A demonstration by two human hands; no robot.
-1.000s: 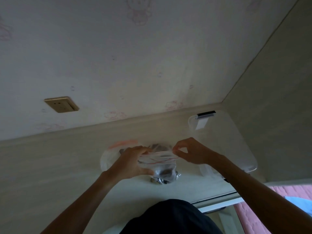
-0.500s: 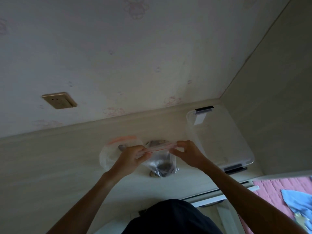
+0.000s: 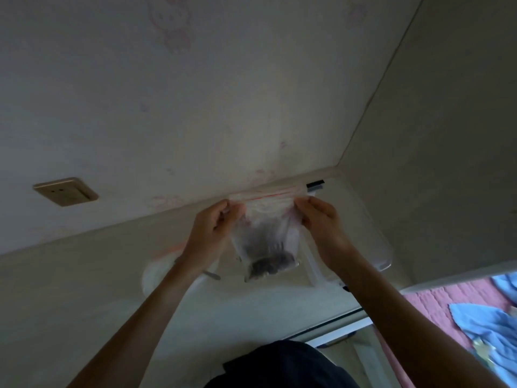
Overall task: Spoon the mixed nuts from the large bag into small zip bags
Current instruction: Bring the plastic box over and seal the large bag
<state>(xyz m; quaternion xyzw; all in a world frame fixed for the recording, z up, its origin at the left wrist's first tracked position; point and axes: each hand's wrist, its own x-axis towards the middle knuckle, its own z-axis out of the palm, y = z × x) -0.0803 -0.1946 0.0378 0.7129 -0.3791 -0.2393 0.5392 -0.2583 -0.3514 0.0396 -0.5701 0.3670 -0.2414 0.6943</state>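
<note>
Clear small zip bag (image 3: 267, 242) of nuts held above bench (image 3: 84, 275), left hand (image 3: 208, 236) pinching one top corner, right hand (image 3: 324, 228) pinching the other

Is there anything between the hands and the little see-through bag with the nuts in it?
No, nothing visible. The left hand and the right hand each pinch a top corner of the small clear zip bag with the red seal line, which hangs above the pale table with dark nuts at its bottom.

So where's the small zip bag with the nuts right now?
In the head view it hangs mid-frame above the desk, the small zip bag pinched at its top corners by the left hand and right hand.
</note>
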